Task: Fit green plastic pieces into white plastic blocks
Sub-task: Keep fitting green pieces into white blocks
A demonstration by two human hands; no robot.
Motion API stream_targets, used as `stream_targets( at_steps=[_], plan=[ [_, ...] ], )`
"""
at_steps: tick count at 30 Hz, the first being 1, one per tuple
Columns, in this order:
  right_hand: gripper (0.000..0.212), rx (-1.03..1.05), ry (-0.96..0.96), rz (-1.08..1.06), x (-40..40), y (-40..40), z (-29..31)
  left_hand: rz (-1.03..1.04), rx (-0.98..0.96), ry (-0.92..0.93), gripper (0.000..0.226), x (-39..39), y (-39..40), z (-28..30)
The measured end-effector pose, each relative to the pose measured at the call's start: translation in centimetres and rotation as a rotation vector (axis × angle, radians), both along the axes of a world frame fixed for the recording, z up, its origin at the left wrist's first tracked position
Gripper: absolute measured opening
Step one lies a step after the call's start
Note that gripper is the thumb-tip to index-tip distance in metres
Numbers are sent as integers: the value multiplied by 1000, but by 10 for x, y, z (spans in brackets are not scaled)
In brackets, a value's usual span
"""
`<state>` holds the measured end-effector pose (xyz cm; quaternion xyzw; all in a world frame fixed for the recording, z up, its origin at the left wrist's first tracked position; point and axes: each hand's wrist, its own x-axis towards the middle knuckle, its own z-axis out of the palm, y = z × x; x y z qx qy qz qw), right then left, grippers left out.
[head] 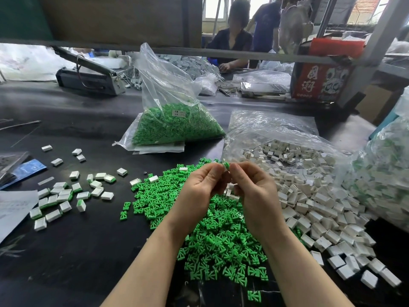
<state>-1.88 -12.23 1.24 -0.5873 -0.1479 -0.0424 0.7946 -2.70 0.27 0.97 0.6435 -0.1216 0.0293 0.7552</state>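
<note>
Both hands meet above the green pile, pinching one small green piece [226,166] between their fingertips.

The left hand [202,185] and right hand [252,187] are raised over the black table [88,251], fingers curled inward and clamped from either side on the piece, which shows only as a bright green nub with a pale edge. Most of it is hidden behind the fingers, so its long axis and heading cannot be told, and a white block may be held with it. Below lies a heap of loose green pieces [221,240], flat and branched, pointing every way. To the right spreads a pile of white blocks [321,213], spilling from a clear bag [272,127]. To the left lie scattered fitted blocks [59,196], white with green edges. Behind stands a bag of green pieces [174,122].
</note>
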Motion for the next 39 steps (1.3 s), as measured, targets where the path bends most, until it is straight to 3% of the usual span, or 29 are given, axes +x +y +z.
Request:
stream_targets(
  at_steps=[5, 11, 18, 26, 31, 35, 39],
  plan=[
    [14, 210, 222, 203, 2, -3, -1, -22, -29, -49, 24, -2, -2, 3],
    [13, 251, 350, 288, 5, -8, 0, 3, 105, -150, 21, -1, 1, 2],
    [34, 216, 432, 377, 2, -6, 1, 204, 199, -270, 26, 1, 3, -1],
    [25, 318, 403, 426, 3, -8, 0, 270, 426, -282, 32, 1, 4, -1],
    [20, 286, 390, 360, 6, -8, -3, 327, 346, -259, 24, -1, 0, 2],
    [29, 257, 329, 341, 7, -8, -5, 399, 326, -300, 16, -4, 1, 6],
    [54, 225, 280, 327, 9, -6, -6, 425, 284, -313, 17, -6, -1, 9]
  ],
)
